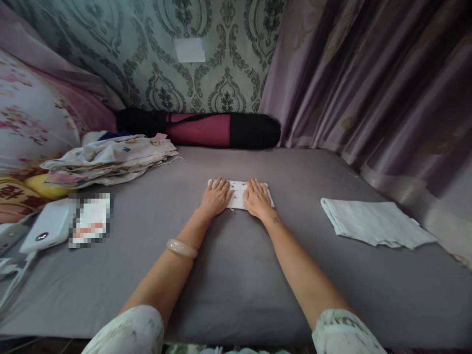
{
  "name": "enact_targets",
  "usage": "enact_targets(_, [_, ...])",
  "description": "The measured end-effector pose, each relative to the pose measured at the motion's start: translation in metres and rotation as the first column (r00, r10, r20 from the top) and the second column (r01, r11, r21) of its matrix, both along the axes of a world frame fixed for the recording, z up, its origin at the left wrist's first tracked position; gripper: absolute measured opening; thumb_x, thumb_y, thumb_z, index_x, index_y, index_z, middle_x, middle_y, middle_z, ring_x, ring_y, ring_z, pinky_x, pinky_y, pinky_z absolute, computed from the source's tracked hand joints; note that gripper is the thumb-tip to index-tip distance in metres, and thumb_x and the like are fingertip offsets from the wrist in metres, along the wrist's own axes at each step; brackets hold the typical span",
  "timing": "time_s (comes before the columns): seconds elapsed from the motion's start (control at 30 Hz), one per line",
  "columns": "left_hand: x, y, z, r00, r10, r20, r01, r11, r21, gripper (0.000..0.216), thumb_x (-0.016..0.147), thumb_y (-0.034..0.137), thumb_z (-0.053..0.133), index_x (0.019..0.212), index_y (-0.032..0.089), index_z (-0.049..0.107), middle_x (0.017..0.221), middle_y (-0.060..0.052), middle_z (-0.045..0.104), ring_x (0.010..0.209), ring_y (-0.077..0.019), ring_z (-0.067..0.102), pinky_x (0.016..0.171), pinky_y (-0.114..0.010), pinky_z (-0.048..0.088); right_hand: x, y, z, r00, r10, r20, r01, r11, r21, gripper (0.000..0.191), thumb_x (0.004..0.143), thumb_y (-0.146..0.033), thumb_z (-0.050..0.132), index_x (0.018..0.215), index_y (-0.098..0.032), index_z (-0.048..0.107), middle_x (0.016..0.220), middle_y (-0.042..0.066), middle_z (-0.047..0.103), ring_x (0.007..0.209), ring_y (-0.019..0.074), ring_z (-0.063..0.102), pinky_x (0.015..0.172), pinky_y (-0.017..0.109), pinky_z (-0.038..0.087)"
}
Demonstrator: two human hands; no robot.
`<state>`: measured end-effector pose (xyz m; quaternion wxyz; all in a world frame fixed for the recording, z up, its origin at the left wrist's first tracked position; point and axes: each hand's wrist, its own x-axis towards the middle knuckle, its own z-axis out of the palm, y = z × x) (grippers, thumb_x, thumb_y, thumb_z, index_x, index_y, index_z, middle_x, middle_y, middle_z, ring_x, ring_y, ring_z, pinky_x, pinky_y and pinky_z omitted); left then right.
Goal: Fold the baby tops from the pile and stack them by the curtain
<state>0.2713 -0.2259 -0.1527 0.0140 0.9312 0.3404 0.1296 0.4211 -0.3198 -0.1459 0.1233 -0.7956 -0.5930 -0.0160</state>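
A small folded white cloth with tiny dark specks (239, 193) lies on the grey bed sheet (236, 275). My left hand (216, 195) lies flat on its left part with fingers stretched out. My right hand (258, 197) presses flat on its right part, fingers also extended. Both palms face down and neither hand grips anything. A pale bangle (181, 248) sits on my left forearm.
A folded white cloth (374, 223) lies to the right. A pile of patterned fabrics (110, 157) sits at the back left. A maroon and black roll bag (206, 129) rests against the wall. A white power bank (49, 231) and cables lie at the left; curtains hang on the right.
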Motion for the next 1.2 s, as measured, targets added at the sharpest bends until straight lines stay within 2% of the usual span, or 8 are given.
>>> enact_targets(0.1, [0.001,0.001,-0.005,0.998,-0.002,-0.059,-0.003,0.997,-0.083,0.058,0.099,0.045,0.022,0.145,0.013,0.037,0.149,-0.014,0.04,0.141,-0.0265,0.031,0.116,-0.045,0.02,0.0,0.0,-0.007,1.0,-0.005,-0.028,0.004,0.999,-0.042,0.057,0.096,-0.027,0.025,0.146,0.0,0.032,0.152,0.016,0.034,0.143,0.0263,0.025,0.117,0.043,0.013])
enact_targets(0.23, [0.001,0.001,-0.003,0.995,0.005,-0.1,-0.016,0.994,-0.112,0.061,0.1,0.045,0.02,0.146,0.008,0.035,0.152,-0.015,0.035,0.143,-0.027,0.028,0.117,-0.045,0.018,0.002,0.0,-0.011,1.0,-0.009,-0.021,0.008,0.999,-0.038,0.057,0.096,-0.027,0.025,0.146,-0.001,0.033,0.152,0.016,0.034,0.143,0.0263,0.025,0.117,0.043,0.013])
enact_targets(0.43, [0.001,-0.002,0.0,0.995,0.012,-0.098,-0.021,0.996,-0.084,0.06,0.1,0.044,0.02,0.146,0.008,0.035,0.151,-0.014,0.037,0.142,-0.0264,0.028,0.117,-0.045,0.018,0.002,0.001,-0.009,1.0,-0.013,-0.023,0.012,0.999,-0.044,0.057,0.096,-0.026,0.025,0.146,-0.001,0.033,0.152,0.016,0.034,0.143,0.0261,0.025,0.117,0.044,0.014])
enact_targets(0.6, [0.004,-0.01,0.008,0.999,-0.005,-0.05,0.005,1.0,-0.01,0.055,0.101,0.041,0.02,0.143,0.012,0.04,0.151,-0.012,0.038,0.143,-0.0245,0.028,0.118,-0.045,0.016,-0.003,0.001,-0.003,1.0,0.022,0.013,-0.023,0.999,0.033,0.056,0.096,-0.025,0.024,0.145,-0.002,0.035,0.152,0.016,0.035,0.142,0.0258,0.026,0.116,0.044,0.013])
enact_targets(0.7, [0.007,-0.013,0.008,0.999,-0.046,-0.024,0.047,0.998,0.028,0.055,0.101,0.037,0.019,0.143,0.01,0.039,0.151,-0.013,0.037,0.143,-0.0245,0.026,0.118,-0.044,0.015,-0.008,0.002,0.0,0.998,0.063,0.021,-0.064,0.996,0.061,0.056,0.095,-0.024,0.024,0.145,-0.002,0.035,0.152,0.015,0.035,0.142,0.025,0.026,0.117,0.043,0.013])
enact_targets(0.97, [0.01,-0.009,-0.008,0.993,-0.098,-0.066,0.091,0.99,-0.108,0.053,0.1,0.036,0.022,0.146,0.012,0.034,0.154,-0.013,0.031,0.144,-0.0252,0.024,0.117,-0.045,0.019,-0.01,0.003,-0.008,0.996,0.094,-0.011,-0.094,0.996,-0.009,0.056,0.096,-0.026,0.025,0.145,-0.002,0.036,0.152,0.015,0.034,0.142,0.0256,0.026,0.117,0.041,0.015])
enact_targets(1.2, [0.002,-0.009,0.001,0.996,-0.086,0.003,0.086,0.994,-0.063,0.049,0.099,0.033,0.025,0.14,0.013,0.041,0.149,-0.014,0.041,0.141,-0.0239,0.031,0.116,-0.044,0.019,-0.009,0.005,-0.004,0.996,0.089,-0.014,-0.09,0.994,-0.056,0.056,0.095,-0.026,0.025,0.145,-0.003,0.036,0.152,0.015,0.034,0.143,0.0251,0.025,0.116,0.041,0.016])
